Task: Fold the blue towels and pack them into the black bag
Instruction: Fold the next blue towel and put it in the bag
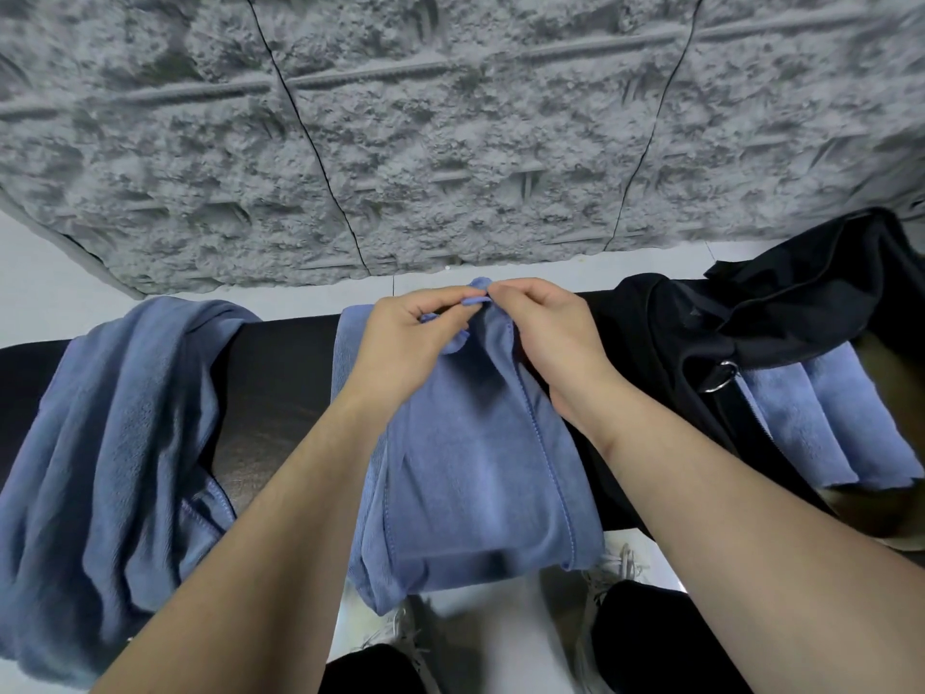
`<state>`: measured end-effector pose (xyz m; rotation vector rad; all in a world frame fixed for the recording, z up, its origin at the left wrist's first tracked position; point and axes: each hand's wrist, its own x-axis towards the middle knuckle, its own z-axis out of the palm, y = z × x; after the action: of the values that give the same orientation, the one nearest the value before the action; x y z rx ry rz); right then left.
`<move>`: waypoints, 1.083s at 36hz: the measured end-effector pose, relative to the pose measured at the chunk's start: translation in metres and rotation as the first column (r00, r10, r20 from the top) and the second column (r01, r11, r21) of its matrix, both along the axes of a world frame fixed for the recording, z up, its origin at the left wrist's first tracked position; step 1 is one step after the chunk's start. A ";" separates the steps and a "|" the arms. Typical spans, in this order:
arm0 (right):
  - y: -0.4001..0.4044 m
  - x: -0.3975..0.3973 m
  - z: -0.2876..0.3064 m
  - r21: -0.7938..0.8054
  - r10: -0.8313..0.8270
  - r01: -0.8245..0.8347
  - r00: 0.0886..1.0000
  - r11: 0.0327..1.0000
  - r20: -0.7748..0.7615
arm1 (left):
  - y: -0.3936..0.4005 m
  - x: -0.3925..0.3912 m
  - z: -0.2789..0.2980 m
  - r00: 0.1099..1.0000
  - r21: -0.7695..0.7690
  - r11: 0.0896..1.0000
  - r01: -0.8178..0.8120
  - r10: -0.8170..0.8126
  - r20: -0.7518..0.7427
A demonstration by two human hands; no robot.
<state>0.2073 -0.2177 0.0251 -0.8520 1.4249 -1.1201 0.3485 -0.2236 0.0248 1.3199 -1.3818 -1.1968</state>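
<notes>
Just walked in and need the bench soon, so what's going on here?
A person is folding blue towels. Both hands, the left hand and right hand, pinch the far edge of the middle towel, which lies lengthwise across the dark bench. An unfolded towel lies heaped at the left. At the right, folded towels sit by the black bag, partly under it.

Blue towels point(475, 468), black bag point(751, 313), black bench point(280, 373), mottled grey wall point(450, 117) (rough-textured).
</notes>
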 end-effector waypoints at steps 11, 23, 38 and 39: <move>0.002 0.006 -0.002 -0.092 0.113 -0.116 0.993 0.989 -0.046 | -0.005 0.005 0.000 0.995 0.037 0.994 -0.103 0.103 -0.003; -0.008 0.015 -0.006 0.005 -0.021 0.023 0.981 1.000 -0.193 | -0.009 0.069 -0.023 0.848 0.110 0.923 -0.368 0.284 0.447; -0.005 0.037 -0.012 0.042 0.234 -0.264 0.759 0.964 -0.608 | -0.008 0.076 -0.039 0.885 0.170 0.874 -0.455 0.422 0.199; -0.005 0.038 -0.012 0.048 0.252 -0.278 0.767 0.959 -0.590 | -0.006 0.072 -0.037 0.896 0.144 0.891 -0.431 0.404 0.187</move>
<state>0.2453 -0.2226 0.0130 -1.4792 1.7121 -0.6846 0.4203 -0.2293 -0.0118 1.7663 -1.0280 -0.9548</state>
